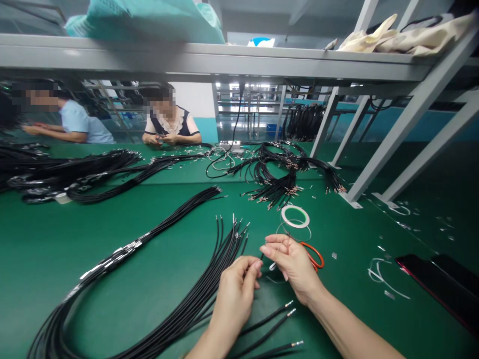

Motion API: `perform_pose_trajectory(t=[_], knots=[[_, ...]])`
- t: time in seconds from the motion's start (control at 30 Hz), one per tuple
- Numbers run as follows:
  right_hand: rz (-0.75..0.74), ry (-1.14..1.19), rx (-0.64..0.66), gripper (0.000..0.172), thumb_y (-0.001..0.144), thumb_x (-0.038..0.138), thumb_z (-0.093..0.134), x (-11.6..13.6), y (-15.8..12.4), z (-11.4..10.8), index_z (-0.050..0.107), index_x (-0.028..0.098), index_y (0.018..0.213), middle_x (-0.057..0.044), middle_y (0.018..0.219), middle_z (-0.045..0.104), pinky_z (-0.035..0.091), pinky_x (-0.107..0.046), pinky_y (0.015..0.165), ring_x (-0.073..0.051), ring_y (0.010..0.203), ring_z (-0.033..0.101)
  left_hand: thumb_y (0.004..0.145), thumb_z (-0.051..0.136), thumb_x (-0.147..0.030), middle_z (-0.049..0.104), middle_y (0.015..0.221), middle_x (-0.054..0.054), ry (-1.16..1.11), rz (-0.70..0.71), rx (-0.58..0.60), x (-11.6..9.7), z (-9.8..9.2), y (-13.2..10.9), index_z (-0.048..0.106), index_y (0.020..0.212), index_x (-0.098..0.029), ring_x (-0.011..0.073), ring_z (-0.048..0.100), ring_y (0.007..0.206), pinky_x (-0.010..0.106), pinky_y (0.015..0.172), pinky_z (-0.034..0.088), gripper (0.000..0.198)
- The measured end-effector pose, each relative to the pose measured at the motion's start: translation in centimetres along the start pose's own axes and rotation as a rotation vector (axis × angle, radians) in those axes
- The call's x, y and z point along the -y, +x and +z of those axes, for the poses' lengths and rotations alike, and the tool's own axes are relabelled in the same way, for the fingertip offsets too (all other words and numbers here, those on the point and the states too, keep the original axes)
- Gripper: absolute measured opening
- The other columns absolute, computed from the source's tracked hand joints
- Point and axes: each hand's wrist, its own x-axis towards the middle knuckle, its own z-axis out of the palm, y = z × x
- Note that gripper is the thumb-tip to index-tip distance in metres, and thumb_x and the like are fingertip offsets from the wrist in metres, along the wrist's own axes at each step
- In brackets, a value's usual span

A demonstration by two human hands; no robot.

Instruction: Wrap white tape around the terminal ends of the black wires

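My left hand (pixel 237 286) is closed, thumb against fingers, on a black cable (pixel 262 256) whose end points up toward the other hand. Thumb and fingers of my right hand (pixel 292 262) are pinched together by that cable's tip; what lies between them is too small to make out. Scissors with orange handles (pixel 317 255) lie beside and partly behind my right hand. A bundle of black cables (pixel 183 309) with metal tips curves around on the left and passes behind my left hand. A white and green tape roll (pixel 295 217) rests just beyond my right hand.
Several loose cable ends (pixel 275 319) lie in front of my wrists on the green table (pixel 157 214). Farther off are coiled cables (pixel 277 169) and piled cables (pixel 67 169). A metal shelf frame (pixel 392 129) stands at right, near a dark flat object (pixel 441 284). Two people sit opposite.
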Motion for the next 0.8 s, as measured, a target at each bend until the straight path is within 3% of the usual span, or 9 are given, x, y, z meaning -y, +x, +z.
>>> perform_pose_trajectory(t=[0.17, 0.23, 0.37, 0.63, 0.8], knots=[[0.025, -0.058, 0.139, 0.046, 0.063, 0.032, 0.081, 0.56, -0.02, -0.37, 0.057, 0.016, 0.099, -0.006, 0.083, 0.071, 0.029, -0.014, 0.034, -0.013, 0.058, 0.062, 0.086, 0.052, -0.042, 0.061, 0.060, 0.001, -0.121, -0.103, 0.033, 0.53, 0.10, 0.34, 0.064, 0.072, -0.017, 0.0122, 0.052, 0.050, 0.020, 0.050, 0.038, 0.031], [0.006, -0.081, 0.106, 0.045, 0.067, 0.036, 0.078, 0.61, -0.02, -0.28, 0.057, 0.016, 0.101, -0.007, 0.088, 0.071, 0.027, -0.014, 0.032, -0.010, 0.050, 0.057, 0.085, 0.052, -0.041, 0.061, 0.060, 0.001, -0.145, -0.108, 0.036, 0.60, 0.10, 0.45, 0.065, 0.074, -0.016, 0.0114, 0.051, 0.048, 0.020, 0.049, 0.038, 0.030], [-0.077, -0.104, 0.023, 0.046, 0.073, 0.038, 0.073, 0.22, -0.02, 0.02, 0.055, 0.017, 0.109, -0.001, 0.078, 0.066, 0.022, -0.014, 0.029, -0.003, 0.037, 0.038, 0.086, 0.052, -0.039, 0.063, 0.064, 0.001, -0.124, -0.089, 0.043, 0.34, 0.17, 0.35, 0.066, 0.080, -0.016, 0.0122, 0.054, 0.050, 0.021, 0.051, 0.040, 0.028], [-0.016, -0.110, 0.137, 0.049, 0.071, 0.035, 0.074, -0.12, -0.22, -0.14, 0.050, 0.018, 0.110, 0.001, 0.080, 0.061, 0.026, -0.016, 0.035, -0.004, 0.042, 0.037, 0.083, 0.056, -0.041, 0.061, 0.063, 0.002, -0.085, -0.087, -0.045, 0.46, 0.45, 0.20, 0.066, 0.084, -0.017, 0.0157, 0.056, 0.057, 0.022, 0.052, 0.042, 0.026], [-0.009, -0.125, 0.104, 0.030, 0.085, 0.043, 0.055, 0.15, 0.05, -0.61, 0.056, 0.018, 0.103, 0.002, 0.075, 0.055, 0.036, -0.022, 0.050, -0.010, 0.055, 0.047, 0.083, 0.056, -0.044, 0.059, 0.066, -0.002, -0.254, -0.144, -0.097, 0.66, 0.43, 0.49, 0.062, 0.103, -0.018, 0.0127, 0.056, 0.056, 0.020, 0.049, 0.044, 0.033]])
